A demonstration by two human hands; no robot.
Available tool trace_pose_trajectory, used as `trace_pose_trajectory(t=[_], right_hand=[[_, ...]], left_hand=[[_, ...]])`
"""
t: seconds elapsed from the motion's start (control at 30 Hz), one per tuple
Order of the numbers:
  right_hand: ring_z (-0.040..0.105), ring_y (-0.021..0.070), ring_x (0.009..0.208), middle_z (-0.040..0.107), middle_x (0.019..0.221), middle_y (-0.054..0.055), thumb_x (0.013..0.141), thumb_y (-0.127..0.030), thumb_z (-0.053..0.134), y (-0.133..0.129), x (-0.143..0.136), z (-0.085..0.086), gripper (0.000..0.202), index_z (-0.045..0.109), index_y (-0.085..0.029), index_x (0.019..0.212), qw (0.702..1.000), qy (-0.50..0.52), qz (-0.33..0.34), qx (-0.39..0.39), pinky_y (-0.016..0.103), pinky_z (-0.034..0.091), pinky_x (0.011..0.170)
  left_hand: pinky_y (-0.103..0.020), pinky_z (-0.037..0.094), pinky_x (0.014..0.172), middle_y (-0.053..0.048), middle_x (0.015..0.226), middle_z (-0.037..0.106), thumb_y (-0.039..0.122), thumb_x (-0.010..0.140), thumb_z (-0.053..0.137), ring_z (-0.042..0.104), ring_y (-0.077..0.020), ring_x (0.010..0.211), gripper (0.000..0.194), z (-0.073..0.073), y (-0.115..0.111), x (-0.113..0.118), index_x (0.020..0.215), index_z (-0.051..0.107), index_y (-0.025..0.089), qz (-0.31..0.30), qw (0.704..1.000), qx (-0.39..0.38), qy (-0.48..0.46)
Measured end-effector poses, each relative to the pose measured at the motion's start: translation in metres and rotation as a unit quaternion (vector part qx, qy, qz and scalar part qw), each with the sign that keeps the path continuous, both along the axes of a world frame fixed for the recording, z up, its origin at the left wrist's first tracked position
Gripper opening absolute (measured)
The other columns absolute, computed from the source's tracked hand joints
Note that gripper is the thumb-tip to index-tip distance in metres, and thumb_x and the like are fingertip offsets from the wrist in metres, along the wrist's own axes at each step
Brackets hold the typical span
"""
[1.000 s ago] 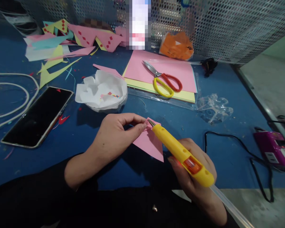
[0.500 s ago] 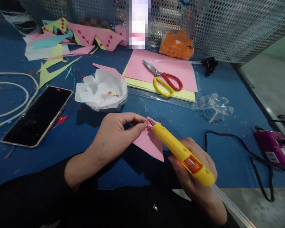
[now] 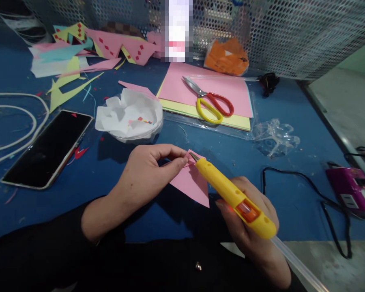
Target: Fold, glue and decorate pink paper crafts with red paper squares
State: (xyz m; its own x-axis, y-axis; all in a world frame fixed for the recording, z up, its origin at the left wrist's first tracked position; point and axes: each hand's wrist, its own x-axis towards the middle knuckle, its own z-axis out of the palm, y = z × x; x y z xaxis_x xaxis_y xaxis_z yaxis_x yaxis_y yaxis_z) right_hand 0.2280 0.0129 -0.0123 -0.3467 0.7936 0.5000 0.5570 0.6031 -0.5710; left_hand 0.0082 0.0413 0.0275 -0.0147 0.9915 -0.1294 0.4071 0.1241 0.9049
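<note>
My left hand (image 3: pixel 152 172) pinches the upper edge of a folded pink paper piece (image 3: pixel 194 184) between thumb and fingers, above the blue table. Wrapped round a yellow hot glue gun (image 3: pixel 228 188), my right hand (image 3: pixel 252 221) is closed, its far fingers hidden behind the gun. The metal nozzle points up and left and lies at the paper's folded top, close to my left fingertips. Whether glue is coming out cannot be made out. A clear glue stick (image 3: pixel 298 261) sticks out of the gun's rear end.
Scissors (image 3: pixel 205 99) lie on stacked coloured paper (image 3: pixel 173 81). A white paper-lined bowl (image 3: pixel 152 132) holds small bits. A phone (image 3: pixel 48 150) and a white cable (image 3: pixel 42 99) are left; a purple box (image 3: pixel 346 188) with a black cord is right. Decorated paper (image 3: pixel 121 44) and scraps lie behind.
</note>
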Motion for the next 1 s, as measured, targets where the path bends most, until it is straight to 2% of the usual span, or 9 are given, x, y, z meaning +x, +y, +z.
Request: trace_pose_trajectory(t=[0.3, 0.5, 0.7, 1.0], right_hand=[[0.057, 0.0128, 0.06, 0.059, 0.074, -0.002, 0.092, -0.025, 0.06, 0.0001, -0.002, 0.0002, 0.007, 0.054, -0.023, 0.094, 1.0, -0.001, -0.006, 0.011, 0.026, 0.048, 0.05], [0.056, 0.0126, 0.061, 0.058, 0.074, -0.002, 0.092, -0.027, 0.06, -0.0012, -0.0012, -0.0017, 0.006, 0.055, -0.025, 0.093, 1.0, 0.003, -0.009, -0.012, 0.027, 0.048, 0.051], [0.057, 0.0137, 0.061, 0.059, 0.074, -0.002, 0.09, -0.024, 0.062, -0.0011, -0.0008, -0.0022, 0.009, 0.054, -0.024, 0.095, 1.0, 0.005, -0.007, -0.002, 0.027, 0.047, 0.051], [0.057, 0.0137, 0.059, 0.058, 0.073, -0.001, 0.091, -0.03, 0.062, -0.0023, 0.0003, -0.0047, 0.009, 0.055, -0.024, 0.093, 1.0, -0.014, -0.023, 0.006, 0.027, 0.046, 0.048]], left_hand=[[-0.026, 0.056, 0.084, 0.0, 0.09, 0.081, 0.029, 0.084, 0.068, 0.074, -0.0198, 0.087, 0.015, 0.0011, 0.0009, 0.0015, 0.09, 0.082, 0.026, 0.002, 1.0, -0.002, -0.002], [-0.028, 0.056, 0.086, 0.0, 0.089, 0.081, 0.03, 0.083, 0.069, 0.073, -0.0203, 0.087, 0.015, 0.0015, 0.0009, 0.0016, 0.088, 0.082, 0.026, 0.005, 1.0, -0.003, 0.0], [-0.029, 0.056, 0.087, 0.001, 0.091, 0.081, 0.029, 0.084, 0.068, 0.074, -0.0212, 0.088, 0.016, 0.0011, 0.0006, 0.0013, 0.091, 0.082, 0.026, 0.004, 1.0, -0.001, 0.0], [-0.025, 0.055, 0.084, 0.001, 0.089, 0.081, 0.027, 0.083, 0.069, 0.074, -0.0188, 0.086, 0.015, 0.0004, 0.0004, 0.0016, 0.089, 0.082, 0.026, 0.004, 1.0, 0.004, 0.002]])
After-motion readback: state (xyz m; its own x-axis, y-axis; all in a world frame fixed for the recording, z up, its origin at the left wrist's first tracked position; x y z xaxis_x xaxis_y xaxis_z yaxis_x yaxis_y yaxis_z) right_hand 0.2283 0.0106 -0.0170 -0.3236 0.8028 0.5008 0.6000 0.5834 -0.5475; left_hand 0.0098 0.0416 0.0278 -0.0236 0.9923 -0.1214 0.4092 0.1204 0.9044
